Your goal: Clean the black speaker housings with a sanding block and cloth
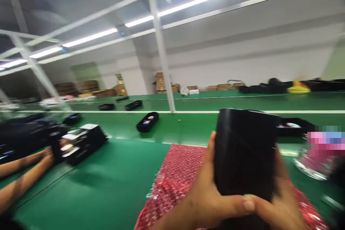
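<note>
I hold a black box-like object [244, 151] upright in front of me with both hands. My left hand [208, 194] grips its left side and lower edge, thumb across the bottom. My right hand [280, 205] wraps the right side and bottom. Under the hands lies a sheet of red bubble wrap [175, 176] on the green work surface [107, 187]. The picture is blurred by motion.
At the left, another person's forearms [24, 172] reach to a black tray [81, 143] with white parts. More black trays [147, 121] ride the green conveyor. A white post [161, 54] stands behind. A shiny tape roll [309, 165] sits at the right. Cardboard boxes [161, 82] line the far wall.
</note>
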A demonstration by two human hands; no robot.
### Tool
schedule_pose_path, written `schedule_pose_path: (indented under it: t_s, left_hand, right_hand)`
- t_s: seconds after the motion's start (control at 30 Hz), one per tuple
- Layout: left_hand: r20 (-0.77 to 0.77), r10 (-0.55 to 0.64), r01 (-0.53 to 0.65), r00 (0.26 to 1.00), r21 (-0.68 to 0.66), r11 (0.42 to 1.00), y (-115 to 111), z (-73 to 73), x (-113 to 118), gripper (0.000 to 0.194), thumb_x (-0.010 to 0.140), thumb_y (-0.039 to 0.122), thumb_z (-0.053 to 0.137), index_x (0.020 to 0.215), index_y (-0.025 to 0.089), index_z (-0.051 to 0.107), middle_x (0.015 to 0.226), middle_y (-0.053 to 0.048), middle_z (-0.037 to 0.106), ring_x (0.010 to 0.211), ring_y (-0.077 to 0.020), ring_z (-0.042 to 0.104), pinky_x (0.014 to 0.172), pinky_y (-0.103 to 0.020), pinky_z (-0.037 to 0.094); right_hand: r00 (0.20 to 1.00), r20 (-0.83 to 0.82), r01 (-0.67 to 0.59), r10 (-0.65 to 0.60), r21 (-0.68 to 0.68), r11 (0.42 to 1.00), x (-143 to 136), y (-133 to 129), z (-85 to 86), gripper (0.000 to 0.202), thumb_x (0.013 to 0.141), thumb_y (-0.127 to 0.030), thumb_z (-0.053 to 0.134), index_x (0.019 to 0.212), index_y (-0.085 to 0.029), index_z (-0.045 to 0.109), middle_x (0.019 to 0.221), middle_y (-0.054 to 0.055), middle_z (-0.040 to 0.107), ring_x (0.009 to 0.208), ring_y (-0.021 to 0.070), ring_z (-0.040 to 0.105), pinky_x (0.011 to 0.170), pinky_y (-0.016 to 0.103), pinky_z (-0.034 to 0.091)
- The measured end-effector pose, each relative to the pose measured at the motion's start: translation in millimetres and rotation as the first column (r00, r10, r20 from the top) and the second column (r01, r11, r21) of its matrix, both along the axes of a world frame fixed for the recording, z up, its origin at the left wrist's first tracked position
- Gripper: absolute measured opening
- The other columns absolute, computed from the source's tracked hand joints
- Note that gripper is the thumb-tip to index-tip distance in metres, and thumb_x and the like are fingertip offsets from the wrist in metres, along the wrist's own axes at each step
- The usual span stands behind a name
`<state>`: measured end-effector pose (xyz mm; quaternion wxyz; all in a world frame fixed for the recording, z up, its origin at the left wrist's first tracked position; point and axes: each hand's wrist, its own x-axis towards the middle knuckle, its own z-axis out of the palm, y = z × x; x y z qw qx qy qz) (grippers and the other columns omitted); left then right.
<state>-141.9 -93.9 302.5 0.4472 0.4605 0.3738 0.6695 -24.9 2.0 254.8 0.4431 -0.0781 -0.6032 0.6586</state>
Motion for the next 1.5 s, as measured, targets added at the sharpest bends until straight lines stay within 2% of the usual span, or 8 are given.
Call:
schedule_pose_path:
  t_s: [0.07, 0.17, 0.3, 0.6, 0.87, 1.1, 1.3, 1.5]
  left_hand:
    - [-0.018, 0.06, -0.061, 0.998, -0.041, 0.997, 2, -1.8, 0, 0.123, 0.067, 0.033, 0.087, 0.154, 0.034, 0.0, 0.152, -0.015, 0.043, 0.138, -0.0348, 0.045, 0.119, -0.061, 0.031]
    - [-0.014, 0.145, -0.146, 0.989, -0.16, 0.976, 2, 1.9, 4, 0.127, 0.064, 0.042, 0.088, 0.153, 0.037, -0.001, 0.15, -0.01, 0.046, 0.133, -0.0306, 0.052, 0.115, -0.049, 0.042]
    - [-0.022, 0.215, -0.214, 0.976, -0.215, 0.953, 0, 10.2, 9, 0.125, 0.06, 0.046, 0.088, 0.152, 0.039, 0.005, 0.147, -0.006, 0.051, 0.127, -0.0295, 0.057, 0.107, -0.042, 0.051]
    - [-0.06, 0.254, -0.261, 0.965, -0.182, 0.948, 0, 12.0, 13, 0.116, 0.062, 0.043, 0.088, 0.151, 0.04, 0.013, 0.146, -0.003, 0.052, 0.128, -0.0284, 0.056, 0.108, -0.039, 0.05]
    - [-0.081, 0.257, -0.268, 0.963, -0.196, 0.943, 0, 12.7, 12, 0.117, 0.061, 0.045, 0.087, 0.151, 0.039, 0.013, 0.144, -0.004, 0.053, 0.129, -0.03, 0.056, 0.11, -0.042, 0.049]
    - [-0.063, 0.266, -0.273, 0.962, -0.195, 0.942, 1, 10.1, 11, 0.119, 0.058, 0.043, 0.09, 0.151, 0.039, 0.015, 0.143, -0.005, 0.054, 0.127, -0.0323, 0.056, 0.108, -0.044, 0.05]
    - [-0.071, 0.285, -0.294, 0.956, -0.225, 0.929, 5, 7.7, 9, 0.127, 0.051, 0.049, 0.092, 0.151, 0.038, 0.014, 0.14, -0.006, 0.056, 0.122, -0.0312, 0.061, 0.102, -0.042, 0.055]
    - [-0.108, 0.269, -0.283, 0.957, -0.154, 0.947, 11, -0.3, 5, 0.132, 0.049, 0.053, 0.092, 0.151, 0.033, 0.011, 0.137, -0.01, 0.059, 0.12, -0.0311, 0.062, 0.099, -0.039, 0.055]
  right_hand:
    - [1.0, -0.017, 0.022, -0.023, -0.09, 0.996, -2, -3, 3.3, 0.112, 0.076, -0.037, 0.084, 0.156, -0.044, 0.006, 0.152, 0.007, 0.037, 0.13, 0.0331, 0.05, 0.096, 0.047, 0.057]
    - [0.982, -0.186, -0.078, 0.043, -0.183, 0.98, -15, -7, 4.0, 0.121, 0.07, -0.034, 0.084, 0.156, -0.043, 0.0, 0.149, 0.007, 0.042, 0.129, 0.033, 0.052, 0.094, 0.049, 0.058]
    - [0.958, -0.262, -0.171, 0.121, -0.18, 0.969, -25, -7, 3.9, 0.124, 0.069, -0.029, 0.083, 0.155, -0.044, -0.006, 0.147, 0.007, 0.044, 0.122, 0.0303, 0.058, 0.097, 0.052, 0.056]
    - [0.92, -0.365, -0.22, 0.145, -0.172, 0.96, -24, -7, 8.6, 0.118, 0.067, -0.014, 0.077, 0.154, -0.044, 0.004, 0.145, 0.006, 0.045, 0.124, 0.027, 0.057, 0.1, 0.049, 0.054]
    - [0.924, -0.341, -0.241, 0.175, -0.16, 0.957, -21, -9, 14.8, 0.115, 0.066, -0.012, 0.074, 0.153, -0.043, 0.005, 0.145, 0.005, 0.046, 0.125, 0.0258, 0.056, 0.108, 0.051, 0.048]
    - [0.926, -0.327, -0.257, 0.19, -0.174, 0.951, -21, -8, 13.8, 0.118, 0.063, -0.007, 0.07, 0.152, -0.043, 0.001, 0.144, 0.005, 0.047, 0.124, 0.0242, 0.058, 0.105, 0.048, 0.05]
    - [0.95, -0.269, -0.21, 0.161, -0.168, 0.963, -19, -2, 14.1, 0.117, 0.064, -0.013, 0.073, 0.152, -0.042, 0.002, 0.149, 0.007, 0.04, 0.128, 0.0278, 0.054, 0.109, 0.052, 0.046]
    - [0.962, -0.216, -0.181, 0.165, -0.056, 0.982, -13, 1, 17.3, 0.112, 0.067, -0.011, 0.065, 0.151, -0.044, 0.0, 0.15, 0.004, 0.04, 0.13, 0.0247, 0.052, 0.105, 0.047, 0.05]
